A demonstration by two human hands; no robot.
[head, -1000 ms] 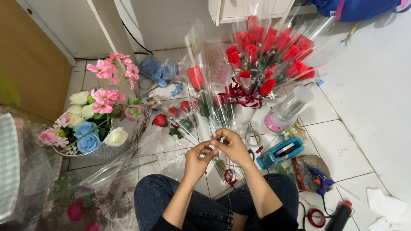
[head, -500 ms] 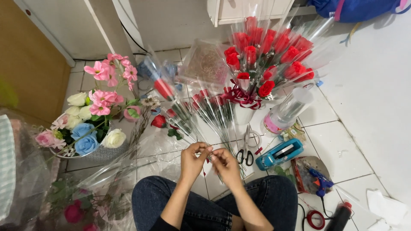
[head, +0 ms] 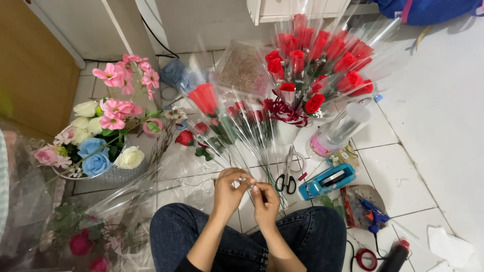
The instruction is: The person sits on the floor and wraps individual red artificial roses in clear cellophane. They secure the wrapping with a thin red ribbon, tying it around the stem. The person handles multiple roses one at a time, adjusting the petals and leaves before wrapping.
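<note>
Work in hand: wrapping single red fabric roses in clear cellophane sleeves. Both hands meet at frame centre-bottom, above the knees in dark jeans. Left hand [head: 228, 191] is pinched narrow, fingertips closed on the lower stem end of the sleeved red rose [head: 203, 98], whose bloom points up toward centre-left of the frame. Right hand [head: 266, 200] is also closed tight, thumb and fingers nipping the same stem/wrap end; hands touching each other. What exactly sits btwn the fingertips (tape, ribbon?) is too small to tell.

Progress, as a judgement: well along. A big bunch of finished sleeved red roses [head: 322, 55] stands upper centre-right in a white pot w/ dark red ribbon, and a few more sleeved roses [head: 247, 121] lie fanned on the white tile floor just above the hands. Left to do: prob. the loose red rose heads [head: 184, 137] on the floor mid-left, plus the one in hand.

Packages etc.:
- Clear plastic bottle w/ pink label band [head: 337, 132], tilted, right of centre.
- Blue tape dispenser [head: 326, 181], oblong, right of the hands, beside black-handled scissors [head: 288, 176].
- Blue glue gun [head: 372, 214] lower right, red ribbon spool [head: 366, 259] near it at the bottom edge.
- Clear bag of brownish filler [head: 243, 70], upper centre.
- Basket of pink, white and blue fabric flowers [head: 98, 138], left side.
</note>
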